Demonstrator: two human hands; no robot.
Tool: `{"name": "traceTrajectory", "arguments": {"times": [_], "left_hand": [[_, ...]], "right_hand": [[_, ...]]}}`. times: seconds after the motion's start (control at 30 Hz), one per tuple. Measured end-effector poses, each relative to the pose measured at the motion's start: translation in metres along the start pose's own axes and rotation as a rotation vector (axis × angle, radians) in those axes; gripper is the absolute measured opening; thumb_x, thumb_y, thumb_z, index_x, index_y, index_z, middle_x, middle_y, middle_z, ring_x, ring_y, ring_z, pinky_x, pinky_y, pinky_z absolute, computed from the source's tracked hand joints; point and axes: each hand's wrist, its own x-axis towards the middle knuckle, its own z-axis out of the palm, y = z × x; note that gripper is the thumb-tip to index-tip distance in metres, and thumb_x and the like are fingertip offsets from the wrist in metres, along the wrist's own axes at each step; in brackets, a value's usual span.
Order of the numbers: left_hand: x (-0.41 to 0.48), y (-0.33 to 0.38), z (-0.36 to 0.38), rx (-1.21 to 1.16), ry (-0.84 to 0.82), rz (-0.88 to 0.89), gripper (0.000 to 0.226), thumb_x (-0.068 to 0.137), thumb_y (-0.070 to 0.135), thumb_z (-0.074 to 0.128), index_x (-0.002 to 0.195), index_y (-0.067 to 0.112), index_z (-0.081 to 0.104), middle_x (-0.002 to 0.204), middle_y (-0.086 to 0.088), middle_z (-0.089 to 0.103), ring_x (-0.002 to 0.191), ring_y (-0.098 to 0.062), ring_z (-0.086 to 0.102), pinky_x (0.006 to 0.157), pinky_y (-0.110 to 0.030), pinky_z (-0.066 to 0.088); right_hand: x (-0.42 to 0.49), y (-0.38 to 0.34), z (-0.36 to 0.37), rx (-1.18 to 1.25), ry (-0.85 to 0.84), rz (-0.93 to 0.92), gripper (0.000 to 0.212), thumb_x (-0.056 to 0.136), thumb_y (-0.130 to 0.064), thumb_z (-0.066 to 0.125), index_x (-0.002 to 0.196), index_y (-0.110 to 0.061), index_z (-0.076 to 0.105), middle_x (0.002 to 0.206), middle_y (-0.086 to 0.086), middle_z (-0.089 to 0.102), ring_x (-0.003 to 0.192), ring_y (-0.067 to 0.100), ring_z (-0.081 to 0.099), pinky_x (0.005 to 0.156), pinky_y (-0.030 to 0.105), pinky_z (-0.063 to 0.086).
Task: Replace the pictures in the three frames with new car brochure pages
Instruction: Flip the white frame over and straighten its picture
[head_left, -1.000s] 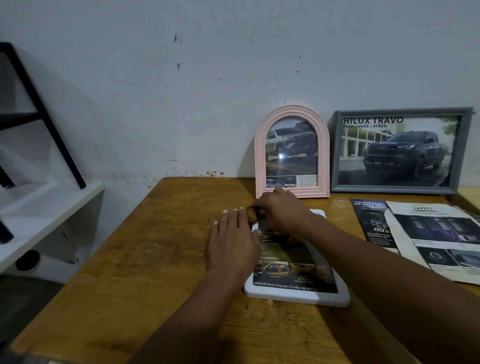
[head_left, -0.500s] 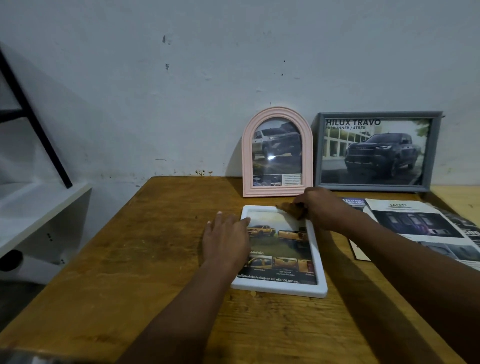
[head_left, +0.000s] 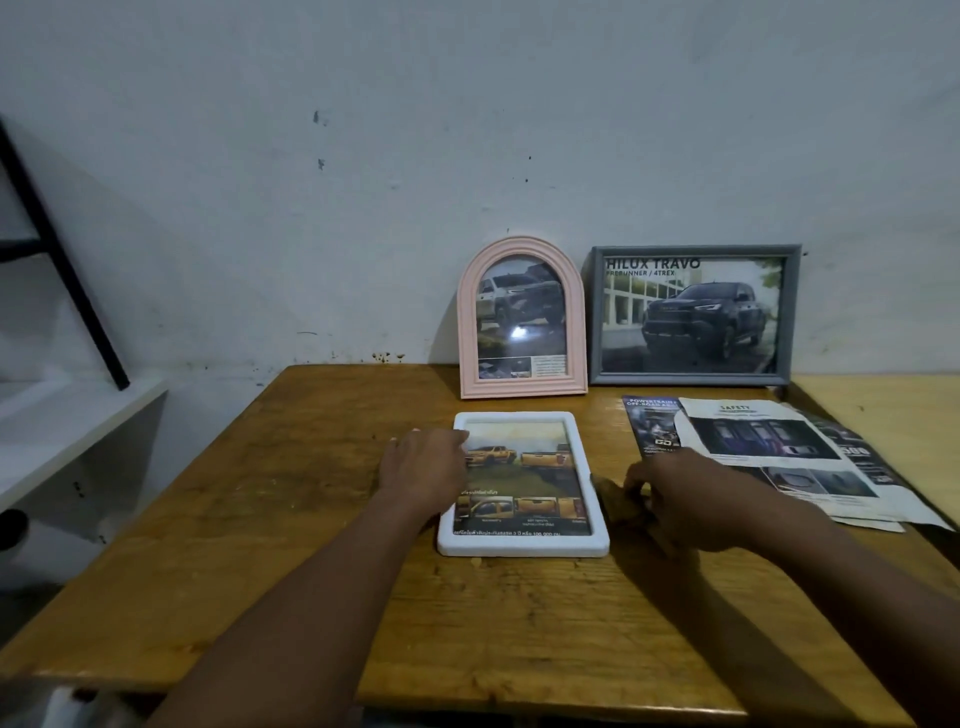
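At the centre of the picture, a little below the middle, the white frame (head_left: 523, 543) lies flat on the table (head_left: 291, 467), glass up, its long axis running away from the person toward the wall. Orange pickups show behind the glass.

The left hand (head_left: 426, 465) rests palm down, fingers spread flat, on the frame's left rim and upper-left corner; it grips nothing. The right hand (head_left: 680, 499) sits just right of the frame's right rim, fingers curled down toward the table around something small and brownish (head_left: 615, 501); what that is, and whether it is truly held, cannot be told. So the frame lies between the two hands, the left already on it, the right just beside its long edge. Any lift or turn would probably hinge on that long right edge, with the left hand steadying the opposite side.

Further up, two more frames stand upright against the wall: a pink frame (head_left: 522, 387) with an arched top directly beyond the white one, and a grey frame (head_left: 691, 379) in landscape to its right, showing a dark pickup. Both already hold car pictures, so by my reading the white frame is the last in hand.

Right of centre, loose pages (head_left: 769, 447) lie overlapping on the table, near the right wrist.

The table is worn brown wood, scuffed. The wall (head_left: 467, 130) behind is pale and marked. At the left edge stand a white shelf (head_left: 67, 431) and a black slanted bar (head_left: 57, 249).
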Motion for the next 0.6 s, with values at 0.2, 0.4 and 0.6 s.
{"name": "traceTrajectory", "arguments": {"times": [0.2, 0.4, 0.6], "left_hand": [[-0.010, 0.004, -0.021, -0.080, -0.020, -0.014, 0.034, 0.104, 0.049, 0.047, 0.127, 0.025, 0.054, 0.113, 0.002, 0.066, 0.096, -0.017, 0.063, 0.086, -0.044, 0.058], [-0.015, 0.012, -0.028, -0.153, -0.107, -0.006, 0.032, 0.101, 0.034, 0.061, 0.131, 0.023, 0.057, 0.110, 0.007, 0.061, 0.093, -0.012, 0.056, 0.069, -0.028, 0.047], [-0.008, 0.019, -0.026, -0.224, -0.151, -0.015, 0.048, 0.099, 0.029, 0.065, 0.144, 0.018, 0.052, 0.139, -0.004, 0.059, 0.108, -0.017, 0.056, 0.079, -0.027, 0.044]], "right_hand": [[-0.004, -0.016, -0.014, -0.070, -0.073, 0.032, 0.036, 0.093, -0.032, 0.062, 0.127, -0.019, 0.058, 0.117, 0.002, 0.063, 0.099, 0.015, 0.062, 0.082, 0.028, 0.055], [0.017, -0.047, -0.031, 0.079, 0.129, 0.005, 0.041, 0.093, -0.031, 0.065, 0.130, -0.018, 0.058, 0.125, 0.003, 0.064, 0.106, 0.020, 0.061, 0.082, 0.027, 0.052], [0.041, -0.057, -0.019, 0.193, 0.079, 0.086, 0.034, 0.093, -0.030, 0.062, 0.119, -0.009, 0.058, 0.091, 0.001, 0.059, 0.083, 0.016, 0.058, 0.061, 0.022, 0.045]]}}
